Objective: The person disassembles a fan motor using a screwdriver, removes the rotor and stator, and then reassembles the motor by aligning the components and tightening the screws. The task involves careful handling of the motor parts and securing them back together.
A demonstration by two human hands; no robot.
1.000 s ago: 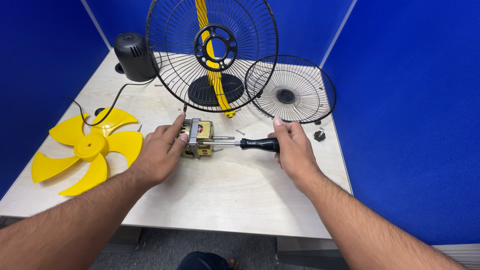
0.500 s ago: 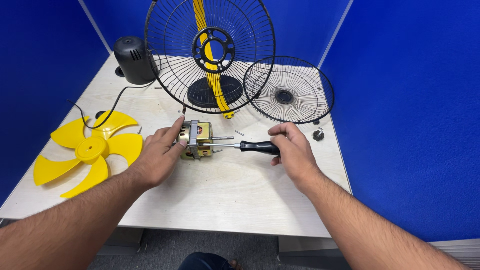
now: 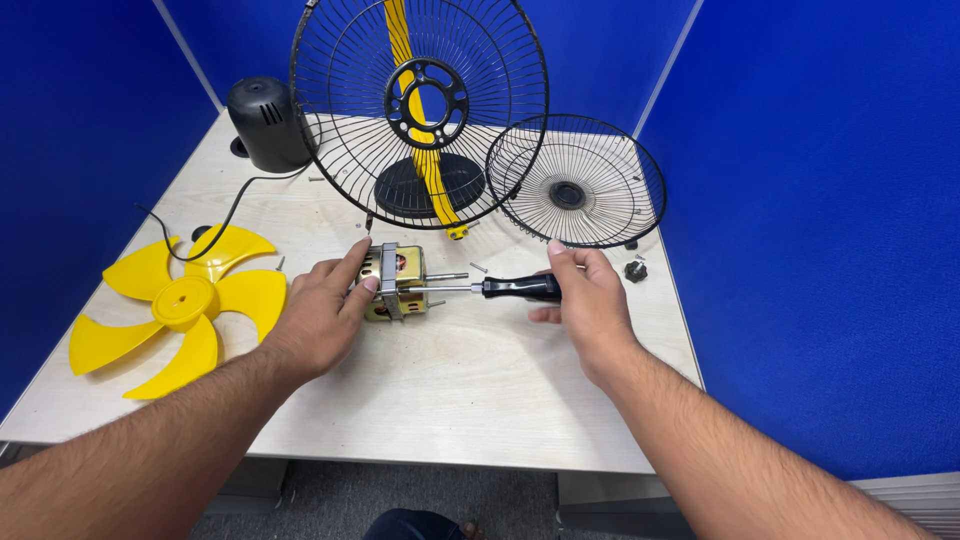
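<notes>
Left hand (image 3: 322,315) fingers curled on fan motor (image 3: 393,283), mid-desk (image 3: 450,400). Right hand (image 3: 590,300) fingers pinch black screwdriver (image 3: 505,289), tip at motor.

1. There are no packages, boxes or bags to see anywhere.
2. There are no signs and no screens.
3. No label or sticker can be made out on any of the things.
</notes>
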